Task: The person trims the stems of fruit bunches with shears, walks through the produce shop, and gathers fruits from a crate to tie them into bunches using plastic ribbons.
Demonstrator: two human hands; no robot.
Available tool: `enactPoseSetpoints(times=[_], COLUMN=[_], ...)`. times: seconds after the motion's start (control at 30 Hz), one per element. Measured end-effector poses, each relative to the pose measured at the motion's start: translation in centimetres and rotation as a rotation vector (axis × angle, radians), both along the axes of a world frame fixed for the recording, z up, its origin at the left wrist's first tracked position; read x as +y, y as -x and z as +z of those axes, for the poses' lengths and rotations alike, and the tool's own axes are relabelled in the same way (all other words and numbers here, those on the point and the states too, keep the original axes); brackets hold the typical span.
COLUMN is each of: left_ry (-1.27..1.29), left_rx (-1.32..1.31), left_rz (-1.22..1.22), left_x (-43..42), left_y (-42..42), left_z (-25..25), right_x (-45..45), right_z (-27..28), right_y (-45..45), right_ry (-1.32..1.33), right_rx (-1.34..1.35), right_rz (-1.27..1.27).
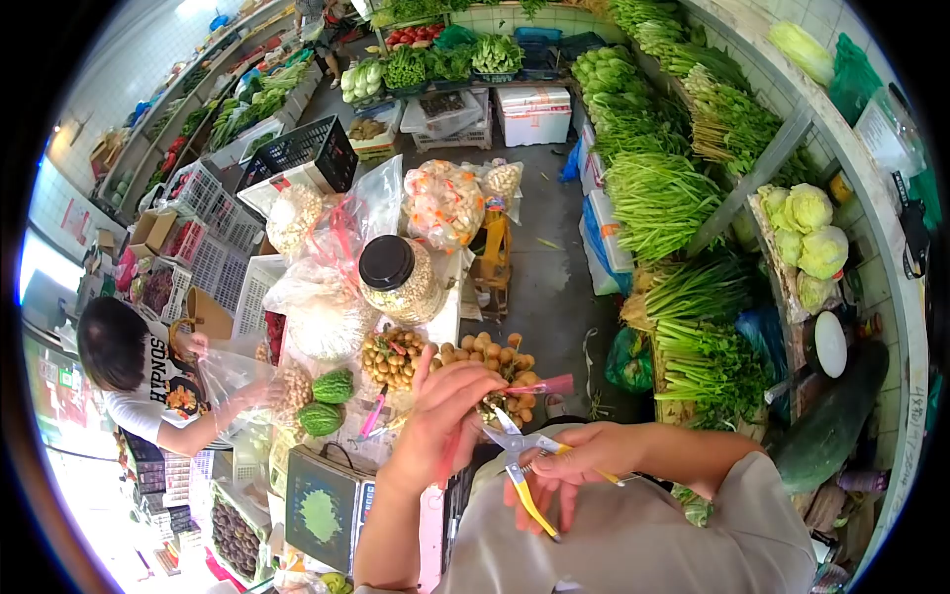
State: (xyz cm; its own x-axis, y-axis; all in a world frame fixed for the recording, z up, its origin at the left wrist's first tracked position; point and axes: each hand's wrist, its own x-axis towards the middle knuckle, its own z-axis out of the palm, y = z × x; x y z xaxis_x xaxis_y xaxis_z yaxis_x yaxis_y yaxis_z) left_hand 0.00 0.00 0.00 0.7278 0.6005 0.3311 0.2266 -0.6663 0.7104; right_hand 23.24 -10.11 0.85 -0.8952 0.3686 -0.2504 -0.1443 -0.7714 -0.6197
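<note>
Yellow-handled pruning shears (522,460) are in my right hand (584,455), its fingers round the handles, with the blades spread toward the upper left. My left hand (440,416) is raised beside the blades, over bunches of round brown fruit (485,351). Its fingers are partly bent; whether it holds a stem is hidden. A pink strip (546,384) sticks out to the right above the blades. Another bunch of brown fruit (392,358) lies left of my left hand, near pink-handled scissors (374,412).
A lidded jar (401,279) and filled plastic bags (322,312) stand beyond the fruit. Green ridged melons (320,420) and a scale (327,510) are at left. Another person (163,371) handles a clear bag at far left. Leafy vegetables (658,193) line the right side.
</note>
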Motion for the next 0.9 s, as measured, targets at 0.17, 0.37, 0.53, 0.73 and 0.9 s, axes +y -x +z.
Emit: enactPoseSetpoints(times=[0.17,0.37,0.53,0.73,0.9], left_ry=[-0.057,-0.103,-0.159,-0.152,-0.077], left_rx=[-0.021,0.052,0.08,0.073,0.011], left_rz=[0.07,0.084,0.076,0.096,0.151], left_x=[-0.5,-1.0,-0.9,-1.3,-1.4], left_y=[-0.2,-0.2,0.3,0.4,0.4], left_z=[0.6,0.2,-0.1,-0.8,-1.3], right_x=[-0.3,0.4,0.0,-0.6,-0.5], right_z=[-0.1,0.5,1.0,0.1,1.3], right_y=[0.2,-0.9,-0.3,-0.4,-1.0], right_ry=[0.039,0.155,0.189,0.17,-0.084], right_rx=[0.097,0.062,0.034,-0.145,-0.11], right_rz=[-0.09,-0.05,-0.111,-0.296,-0.203])
